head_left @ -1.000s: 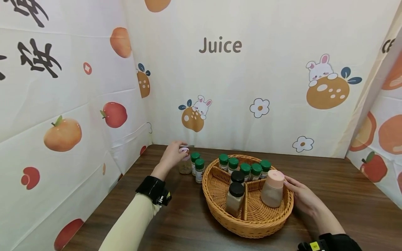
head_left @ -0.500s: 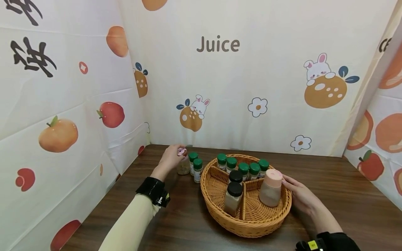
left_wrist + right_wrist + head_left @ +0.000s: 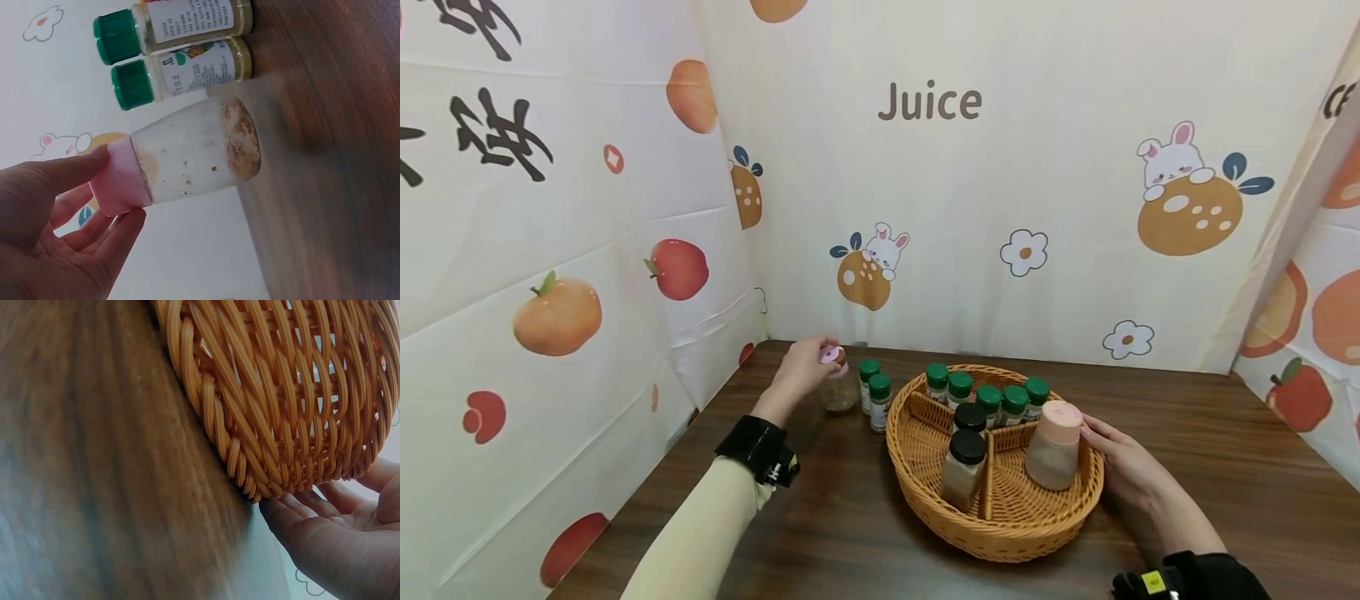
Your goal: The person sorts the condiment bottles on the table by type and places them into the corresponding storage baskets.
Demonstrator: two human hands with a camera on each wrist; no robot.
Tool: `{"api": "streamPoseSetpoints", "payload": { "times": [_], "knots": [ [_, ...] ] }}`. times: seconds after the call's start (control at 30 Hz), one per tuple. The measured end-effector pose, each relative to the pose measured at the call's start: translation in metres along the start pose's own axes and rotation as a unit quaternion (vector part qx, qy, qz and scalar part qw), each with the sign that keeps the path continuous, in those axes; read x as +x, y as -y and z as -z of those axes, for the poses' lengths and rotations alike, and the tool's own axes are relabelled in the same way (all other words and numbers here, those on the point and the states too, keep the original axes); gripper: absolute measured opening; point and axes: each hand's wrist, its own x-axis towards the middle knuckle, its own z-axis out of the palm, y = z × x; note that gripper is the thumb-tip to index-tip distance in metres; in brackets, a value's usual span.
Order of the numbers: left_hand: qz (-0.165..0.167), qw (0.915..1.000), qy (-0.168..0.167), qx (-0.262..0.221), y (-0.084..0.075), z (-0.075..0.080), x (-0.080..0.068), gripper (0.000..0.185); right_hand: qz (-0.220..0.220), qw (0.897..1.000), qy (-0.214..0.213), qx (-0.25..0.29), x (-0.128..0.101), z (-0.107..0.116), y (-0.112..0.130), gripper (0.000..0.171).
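My left hand [image 3: 801, 371] grips the pink cap [image 3: 122, 178] of a clear seasoning jar [image 3: 197, 153] with brown residue in its bottom. In the head view this jar is at the table's back left, just left of two green-capped spice bottles [image 3: 879, 402]. Whether its base touches the table I cannot tell. On the right, my right hand [image 3: 1131, 467] touches the outer side of a round wicker basket [image 3: 281, 394], its fingers extended against the weave. Inside the basket, near that hand, stands a frosted jar with a pale pink lid [image 3: 1051, 454].
Dividers split the basket into compartments. Several green-capped bottles [image 3: 988, 404] stand at its back, and two black-capped jars [image 3: 962, 479] stand near the middle divider. A printed cloth [image 3: 955, 183] hangs behind the dark wooden table [image 3: 827, 517].
The pink-capped jar in my left hand has shifted slightly left, away from the green-capped bottles beside it. My right hand stays at the basket. The head view has shifted a little.
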Motion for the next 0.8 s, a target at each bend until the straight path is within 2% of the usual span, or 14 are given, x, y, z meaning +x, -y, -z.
{"api": "streamPoseSetpoints", "payload": {
  "times": [0.57, 0.8],
  "knots": [
    [-0.016, 0.9998, -0.003, 0.014, -0.006, 0.02, -0.004, 0.04, -0.004, 1.0, -0.003, -0.009, 0.001, 0.002, -0.001, 0.075],
    [-0.04, 0.999, -0.015, 0.013, -0.012, 0.027, -0.009, 0.041, 0.003, 1.0, -0.001, 0.003, 0.0, 0.001, -0.001, 0.076]
  ]
}}
